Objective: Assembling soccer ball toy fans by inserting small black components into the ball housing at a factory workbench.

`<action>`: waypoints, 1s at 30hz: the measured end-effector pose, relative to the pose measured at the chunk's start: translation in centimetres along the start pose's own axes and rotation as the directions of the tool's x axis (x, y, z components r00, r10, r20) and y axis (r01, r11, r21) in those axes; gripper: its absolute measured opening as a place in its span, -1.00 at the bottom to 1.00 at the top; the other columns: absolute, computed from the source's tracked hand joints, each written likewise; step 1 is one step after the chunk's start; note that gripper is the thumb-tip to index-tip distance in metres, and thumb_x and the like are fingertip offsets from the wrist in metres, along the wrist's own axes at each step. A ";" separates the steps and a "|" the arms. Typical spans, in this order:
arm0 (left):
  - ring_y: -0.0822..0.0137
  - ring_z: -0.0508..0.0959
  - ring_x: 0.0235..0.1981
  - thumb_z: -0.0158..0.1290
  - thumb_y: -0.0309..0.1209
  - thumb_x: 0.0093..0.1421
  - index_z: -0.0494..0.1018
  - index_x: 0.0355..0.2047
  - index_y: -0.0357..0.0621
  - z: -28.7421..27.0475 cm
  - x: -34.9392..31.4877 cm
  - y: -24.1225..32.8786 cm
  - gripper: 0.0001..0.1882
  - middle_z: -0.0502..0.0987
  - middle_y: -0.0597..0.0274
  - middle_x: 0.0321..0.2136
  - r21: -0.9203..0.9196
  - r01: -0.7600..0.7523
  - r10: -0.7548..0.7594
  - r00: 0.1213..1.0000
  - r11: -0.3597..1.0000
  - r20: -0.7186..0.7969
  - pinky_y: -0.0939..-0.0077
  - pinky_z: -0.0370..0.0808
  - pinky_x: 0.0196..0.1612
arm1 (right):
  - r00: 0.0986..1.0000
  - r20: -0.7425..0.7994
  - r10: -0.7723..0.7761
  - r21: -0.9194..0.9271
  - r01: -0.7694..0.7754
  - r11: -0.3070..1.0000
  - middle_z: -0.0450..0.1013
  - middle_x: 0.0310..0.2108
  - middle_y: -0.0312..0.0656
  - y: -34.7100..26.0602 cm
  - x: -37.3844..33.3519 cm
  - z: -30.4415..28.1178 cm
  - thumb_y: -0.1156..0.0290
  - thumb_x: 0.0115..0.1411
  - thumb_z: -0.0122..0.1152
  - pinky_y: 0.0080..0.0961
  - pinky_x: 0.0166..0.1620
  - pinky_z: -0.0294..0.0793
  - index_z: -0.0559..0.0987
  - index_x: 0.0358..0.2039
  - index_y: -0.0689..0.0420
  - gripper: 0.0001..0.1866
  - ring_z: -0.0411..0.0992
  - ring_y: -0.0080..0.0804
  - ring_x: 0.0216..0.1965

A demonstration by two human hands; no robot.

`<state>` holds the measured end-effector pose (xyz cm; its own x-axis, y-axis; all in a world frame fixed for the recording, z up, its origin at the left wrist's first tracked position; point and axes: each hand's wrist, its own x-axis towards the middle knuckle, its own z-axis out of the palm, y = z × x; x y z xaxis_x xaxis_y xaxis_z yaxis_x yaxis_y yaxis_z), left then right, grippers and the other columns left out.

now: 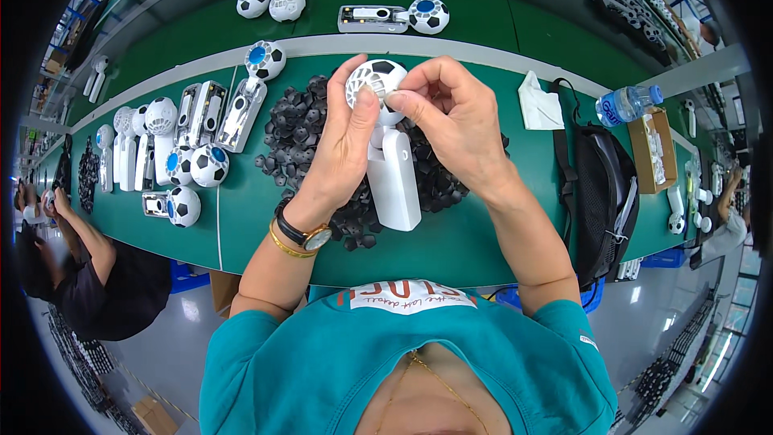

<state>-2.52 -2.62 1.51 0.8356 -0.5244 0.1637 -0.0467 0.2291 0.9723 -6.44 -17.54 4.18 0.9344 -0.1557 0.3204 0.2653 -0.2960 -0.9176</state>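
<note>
Between my hands is a white device with a football-patterned ball head (pixel 377 77) and a white handle (pixel 394 187) that hangs down toward me. My left hand (pixel 342 138) is closed round the left side of the ball, its thumb on the front. At the ball's right side my right hand (pixel 457 122) has thumb and fingertips pinched together. Whatever they pinch is hidden. Beneath and around the device lies a heap of small black angular pieces (pixel 294 130) on the green table (pixel 491 242).
Several similar ball-headed devices (pixel 211 166) stand and lie at the left. Others, including one open-backed device (pixel 374 19), lie beyond the pale ledge. At right are a white tissue (pixel 540 103), black bag (pixel 605 193), water bottle (pixel 628 105) and cardboard box (pixel 656 153). A co-worker (pixel 88 266) sits at left.
</note>
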 end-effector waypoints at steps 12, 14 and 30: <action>0.37 0.41 -0.03 -0.32 -0.11 0.43 -0.06 0.23 -0.28 1.0 0.5 -0.5 -0.44 0.35 0.06 -0.03 -0.001 0.004 -0.004 1.000 1.000 -0.012 0.49 0.37 0.03 | 0.983 0.049 0.179 0.152 -0.184 0.971 0.41 -0.30 -0.26 0.8 0.8 -0.8 0.47 0.11 0.32 -0.70 -0.29 0.49 0.39 -0.17 0.26 -0.67 0.39 -0.63 -0.33; 0.36 0.40 -0.03 -0.32 -0.12 0.43 -0.06 0.23 -0.28 1.3 0.8 -0.3 -0.44 0.35 0.05 -0.02 -0.018 0.017 -0.017 1.000 1.000 -0.003 0.48 0.38 0.03 | 0.981 0.042 0.189 0.174 -0.193 0.966 0.41 -0.28 -0.24 0.8 0.8 -1.2 0.46 0.13 0.31 -0.67 -0.30 0.50 0.39 -0.16 0.26 -0.67 0.40 -0.61 -0.31; 0.13 0.31 0.12 -0.02 -0.07 0.28 0.10 0.25 -0.13 0.6 14.8 -0.4 -0.35 0.27 -0.08 0.10 0.244 -0.169 0.159 0.985 0.955 0.062 0.30 0.29 0.16 | 0.947 -0.008 0.322 0.109 -0.319 0.941 0.52 -0.36 -0.15 4.1 2.7 -7.1 0.24 0.23 0.13 -0.64 -0.41 0.44 0.30 0.03 0.24 -0.53 0.51 -0.49 -0.41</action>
<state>9.59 -10.97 3.63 0.7822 -0.5310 0.3259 -0.3193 0.1076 0.9415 -4.49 -25.83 2.97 0.9682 -0.2498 0.0100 -0.0225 -0.1266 -0.9917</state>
